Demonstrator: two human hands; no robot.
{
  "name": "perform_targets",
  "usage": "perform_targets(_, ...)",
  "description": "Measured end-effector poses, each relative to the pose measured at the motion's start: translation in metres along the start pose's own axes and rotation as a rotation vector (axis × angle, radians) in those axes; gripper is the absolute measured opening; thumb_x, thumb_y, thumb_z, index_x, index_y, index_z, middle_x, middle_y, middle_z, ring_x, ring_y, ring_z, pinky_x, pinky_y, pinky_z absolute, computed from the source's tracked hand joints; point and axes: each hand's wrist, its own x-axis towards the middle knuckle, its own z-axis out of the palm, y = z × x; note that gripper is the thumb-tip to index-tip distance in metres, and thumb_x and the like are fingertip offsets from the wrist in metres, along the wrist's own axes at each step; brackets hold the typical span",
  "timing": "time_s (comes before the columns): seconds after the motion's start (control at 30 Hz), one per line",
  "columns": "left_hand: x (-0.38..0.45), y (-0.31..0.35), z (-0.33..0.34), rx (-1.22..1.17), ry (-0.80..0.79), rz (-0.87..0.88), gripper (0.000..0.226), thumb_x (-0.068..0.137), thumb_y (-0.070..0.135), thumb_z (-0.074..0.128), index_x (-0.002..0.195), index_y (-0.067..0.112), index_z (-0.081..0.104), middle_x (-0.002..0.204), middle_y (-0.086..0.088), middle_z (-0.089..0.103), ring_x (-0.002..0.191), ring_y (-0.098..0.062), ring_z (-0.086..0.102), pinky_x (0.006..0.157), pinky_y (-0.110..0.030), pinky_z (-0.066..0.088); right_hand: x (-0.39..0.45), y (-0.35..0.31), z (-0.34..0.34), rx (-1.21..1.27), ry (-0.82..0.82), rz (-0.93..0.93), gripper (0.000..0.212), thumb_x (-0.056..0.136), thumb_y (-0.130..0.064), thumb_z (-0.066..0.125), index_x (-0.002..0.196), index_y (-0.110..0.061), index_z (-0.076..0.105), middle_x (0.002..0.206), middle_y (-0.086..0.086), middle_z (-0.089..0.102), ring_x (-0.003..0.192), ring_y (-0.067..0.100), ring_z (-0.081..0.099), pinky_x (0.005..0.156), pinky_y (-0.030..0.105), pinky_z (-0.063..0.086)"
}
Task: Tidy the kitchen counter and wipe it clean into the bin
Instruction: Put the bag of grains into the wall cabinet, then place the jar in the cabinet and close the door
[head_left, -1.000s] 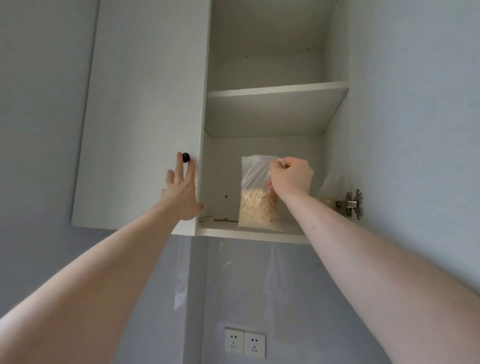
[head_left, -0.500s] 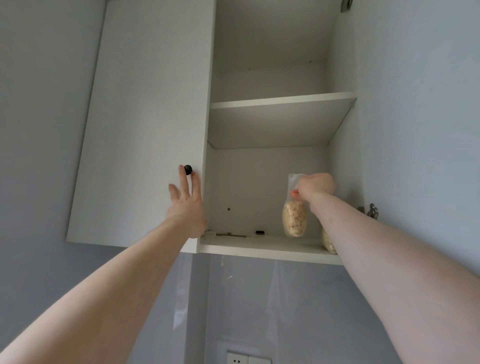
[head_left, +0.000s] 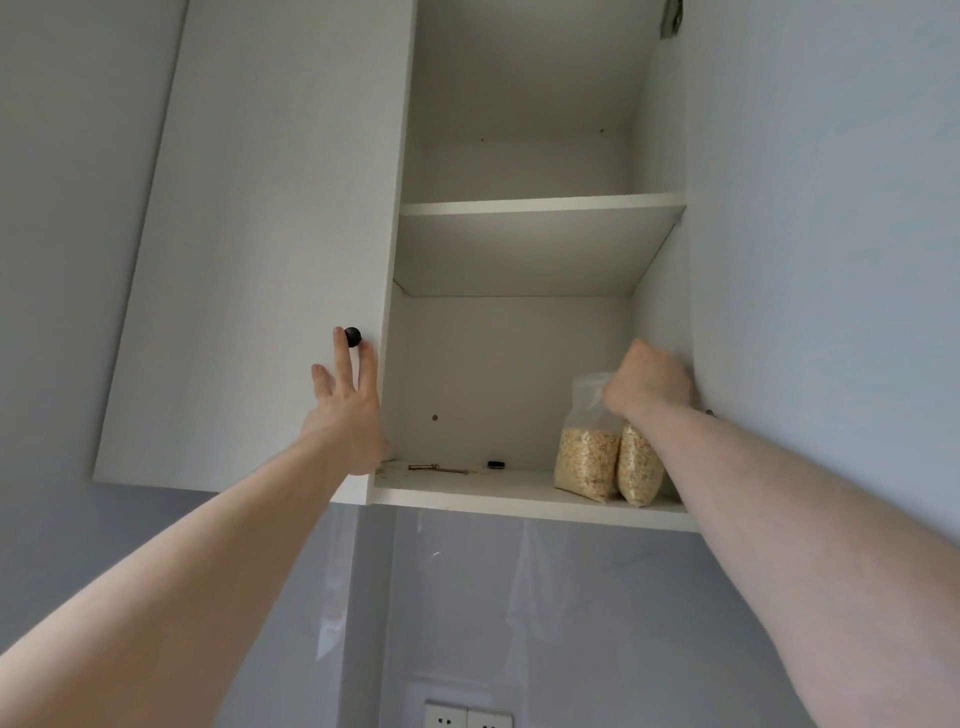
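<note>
I see my left hand (head_left: 345, 415) and right hand (head_left: 647, 382) bare, both forearms unsleeved, no rings or watch.

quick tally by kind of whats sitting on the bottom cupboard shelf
Clear bags of oats: 2, the left bag and the right bag, whose top the right hand grips
Small black item: 1
Brass-coloured bits: 1 loose cluster, too small to count
Total: 4

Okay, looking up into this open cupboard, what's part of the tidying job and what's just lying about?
In use: right hand gripping oat bag; second oat bag; bottom shelf; left hand on closed door.

Lying about: brass bits, black piece, wall sockets.
</note>
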Motion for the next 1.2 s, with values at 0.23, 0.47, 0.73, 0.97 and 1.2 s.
perform_targets(0.23,-0.007,-0.002,-0.005,-0.024,-0.007,0.032,0.122,0.094,0.032,0.069,0.150,0.020,-0.039,0.152,-0.006,-0.052,0.154,-0.043,-0.008,0.107,-0.048,0.046,-0.031,-0.014,-0.007,0.167,0.112,-0.098,0.047,0.086,-0.021,0.066,0.129,-0.014,0.048,0.129,0.012,0.044,0.105,0.038,0.062,0.080,0.041,0.050)
perform_targets(0.47,-0.083,-0.009,0.010,-0.237,0.065,0.221,0.087,0.095,0.032,0.059,0.160,0.029,0.001,0.168,0.001,-0.017,0.155,-0.032,0.004,0.125,-0.047,0.018,-0.121,-0.037,0.019,0.471,0.050,-0.353,0.043,0.086,-0.020,0.062,0.126,-0.028,0.047,0.125,-0.003,0.044,0.074,0.022,0.058,0.065,0.035,0.046)
perform_targets(0.73,-0.282,-0.047,0.100,-0.335,-0.337,0.290,0.072,0.089,0.040,0.065,0.151,0.033,0.031,0.163,0.012,0.016,0.148,-0.014,0.022,0.120,-0.027,0.025,-0.311,0.039,0.088,0.580,-0.390,-0.511,0.041,0.082,-0.019,0.067,0.117,-0.034,0.052,0.115,-0.019,0.051,0.061,0.012,0.056,0.068,0.032,0.048)
perform_targets(0.97,-0.400,-0.089,0.204,-0.247,-0.810,0.190,0.070,0.088,0.040,0.067,0.150,0.026,0.039,0.158,0.005,0.031,0.142,-0.020,0.037,0.117,-0.030,0.033,-0.451,0.113,0.155,0.323,-1.170,-0.333,0.057,0.088,-0.033,0.066,0.139,-0.039,0.040,0.130,-0.020,0.046,0.088,0.004,0.060,0.087,0.030,0.050)
perform_targets(1.2,-0.490,-0.102,0.292,-0.242,-1.165,-0.068,0.100,0.084,0.038,0.076,0.161,0.016,0.016,0.163,-0.005,0.024,0.144,-0.026,0.037,0.119,-0.034,0.034,-0.553,0.158,0.215,0.140,-1.593,-0.210,0.093,0.083,-0.033,0.073,0.158,-0.026,0.018,0.164,-0.005,0.019,0.145,0.019,0.036,0.114,0.034,0.036)
